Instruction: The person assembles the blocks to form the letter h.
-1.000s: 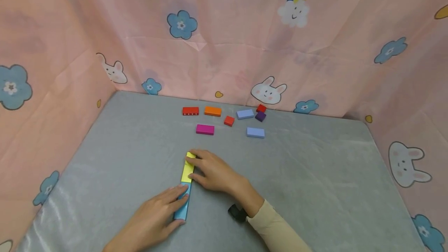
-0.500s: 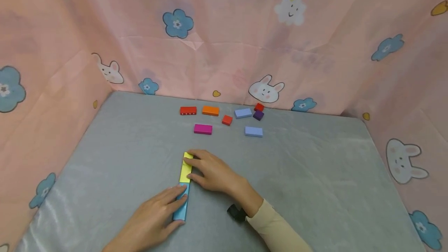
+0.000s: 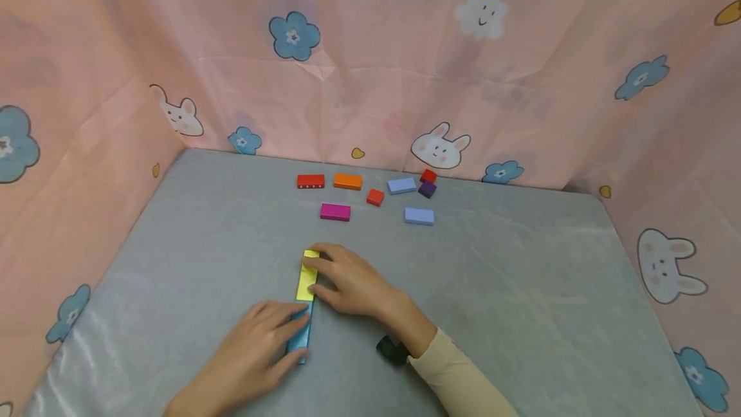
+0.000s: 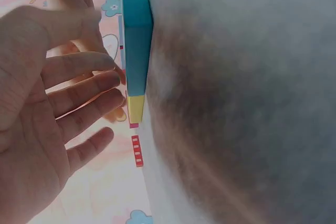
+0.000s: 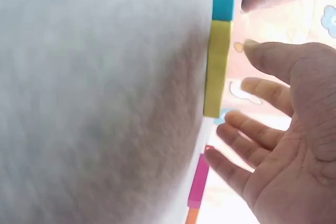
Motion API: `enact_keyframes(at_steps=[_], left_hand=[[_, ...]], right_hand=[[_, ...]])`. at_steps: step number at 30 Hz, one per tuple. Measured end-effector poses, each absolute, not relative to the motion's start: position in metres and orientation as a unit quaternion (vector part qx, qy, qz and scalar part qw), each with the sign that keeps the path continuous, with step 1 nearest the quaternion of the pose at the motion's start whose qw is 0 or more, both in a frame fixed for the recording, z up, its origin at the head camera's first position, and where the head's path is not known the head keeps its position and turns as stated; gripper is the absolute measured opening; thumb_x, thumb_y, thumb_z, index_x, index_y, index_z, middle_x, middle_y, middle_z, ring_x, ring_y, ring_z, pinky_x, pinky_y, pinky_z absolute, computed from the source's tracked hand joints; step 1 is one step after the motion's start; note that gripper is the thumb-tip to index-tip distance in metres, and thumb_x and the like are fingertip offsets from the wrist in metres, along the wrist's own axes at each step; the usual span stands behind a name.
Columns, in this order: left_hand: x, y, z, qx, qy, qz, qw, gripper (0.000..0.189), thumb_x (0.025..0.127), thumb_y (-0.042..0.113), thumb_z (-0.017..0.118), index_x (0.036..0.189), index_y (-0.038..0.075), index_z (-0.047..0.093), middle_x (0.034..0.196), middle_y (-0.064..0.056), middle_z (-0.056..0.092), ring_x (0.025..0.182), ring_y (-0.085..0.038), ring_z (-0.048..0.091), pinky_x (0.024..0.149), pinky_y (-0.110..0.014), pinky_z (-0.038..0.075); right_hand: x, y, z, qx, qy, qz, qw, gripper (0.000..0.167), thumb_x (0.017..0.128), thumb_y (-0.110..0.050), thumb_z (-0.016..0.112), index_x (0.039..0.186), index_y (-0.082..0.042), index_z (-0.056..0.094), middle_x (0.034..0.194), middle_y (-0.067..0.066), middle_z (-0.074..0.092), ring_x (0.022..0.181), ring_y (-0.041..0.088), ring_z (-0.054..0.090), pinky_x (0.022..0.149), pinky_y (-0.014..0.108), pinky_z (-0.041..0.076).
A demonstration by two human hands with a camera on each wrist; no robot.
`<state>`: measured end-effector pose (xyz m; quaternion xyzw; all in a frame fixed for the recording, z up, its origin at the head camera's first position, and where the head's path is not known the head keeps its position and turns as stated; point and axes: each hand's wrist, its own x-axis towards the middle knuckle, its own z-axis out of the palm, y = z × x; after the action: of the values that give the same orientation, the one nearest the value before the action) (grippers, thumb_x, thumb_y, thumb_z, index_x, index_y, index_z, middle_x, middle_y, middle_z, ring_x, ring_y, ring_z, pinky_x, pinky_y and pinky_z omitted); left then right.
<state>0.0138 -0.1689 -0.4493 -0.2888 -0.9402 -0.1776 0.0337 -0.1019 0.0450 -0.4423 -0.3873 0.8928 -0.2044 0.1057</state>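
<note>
Lifts the left hand slightly, with fingers loosely spread and gripping nothing; holds the right hand likewise, relaxed and empty. Leaves unheld beneath them the blue block and yellow block, touching end to end, seemingly aligned.

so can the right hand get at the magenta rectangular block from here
Likely yes: the right hand grips nothing in its wrist view, and only grey cloth shows between it and the magenta rectangular block.
</note>
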Motion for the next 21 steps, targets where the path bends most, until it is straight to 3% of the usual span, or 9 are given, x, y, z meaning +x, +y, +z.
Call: enact_keyframes(at_steps=[3, 6, 14, 21], left_hand=[[0.008, -0.170, -0.448, -0.292, -0.938, -0.181, 0.050, 0.041, 0.093, 0.028, 0.082, 0.130, 0.010, 0.076, 0.137, -0.002, 0.072, 0.124, -0.020, 0.067, 0.105, -0.043, 0.056], [-0.001, -0.171, -0.444, -0.289, -0.937, -0.193, 0.030, 0.041, 0.094, 0.024, 0.082, 0.132, 0.011, 0.075, 0.140, -0.002, 0.070, 0.125, -0.021, 0.067, 0.104, -0.045, 0.058], [-0.029, -0.173, -0.431, -0.284, -0.936, -0.197, -0.065, 0.062, 0.090, 0.031, 0.086, 0.144, 0.008, 0.066, 0.155, -0.012, 0.060, 0.140, -0.033, 0.061, 0.112, -0.055, 0.054], [-0.041, -0.171, -0.431, -0.295, -0.930, -0.186, -0.111, 0.069, 0.086, 0.037, 0.088, 0.144, 0.007, 0.066, 0.154, -0.010, 0.062, 0.143, -0.034, 0.059, 0.119, -0.055, 0.048]], right_hand=[[-0.103, 0.049, -0.439, -0.379, 0.889, -0.236, 0.102, 0.049, 0.104, -0.030, 0.070, 0.150, -0.015, 0.061, 0.160, 0.010, 0.054, 0.148, 0.027, 0.053, 0.124, 0.047, 0.046], [-0.105, 0.054, -0.435, -0.369, 0.891, -0.250, 0.092, 0.047, 0.104, -0.029, 0.069, 0.148, -0.015, 0.062, 0.160, 0.010, 0.054, 0.148, 0.027, 0.053, 0.124, 0.049, 0.046], [-0.113, 0.068, -0.429, -0.344, 0.893, -0.279, 0.085, 0.046, 0.104, -0.026, 0.069, 0.148, -0.014, 0.063, 0.160, 0.007, 0.055, 0.149, 0.028, 0.052, 0.123, 0.052, 0.047], [-0.121, 0.081, -0.426, -0.328, 0.895, -0.293, 0.073, 0.045, 0.105, -0.027, 0.067, 0.147, -0.012, 0.063, 0.158, 0.010, 0.056, 0.146, 0.030, 0.055, 0.122, 0.052, 0.047]])
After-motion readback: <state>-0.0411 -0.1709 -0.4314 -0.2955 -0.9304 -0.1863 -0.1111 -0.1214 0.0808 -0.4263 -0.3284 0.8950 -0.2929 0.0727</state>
